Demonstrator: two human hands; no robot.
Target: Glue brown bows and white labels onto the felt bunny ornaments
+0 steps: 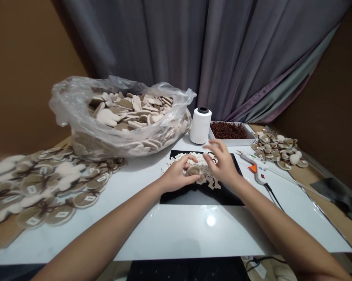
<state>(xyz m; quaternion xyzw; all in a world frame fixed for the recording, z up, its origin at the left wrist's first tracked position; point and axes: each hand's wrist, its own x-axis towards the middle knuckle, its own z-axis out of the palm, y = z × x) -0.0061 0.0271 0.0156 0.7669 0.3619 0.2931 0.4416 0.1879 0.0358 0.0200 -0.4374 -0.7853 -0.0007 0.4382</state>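
Two hands [176,174] [223,164], one round piece [193,170]

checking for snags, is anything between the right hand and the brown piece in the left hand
Nothing visible blocks the right hand from the brown piece in the left hand. The gap between them shows only white tags lying on the black mat.
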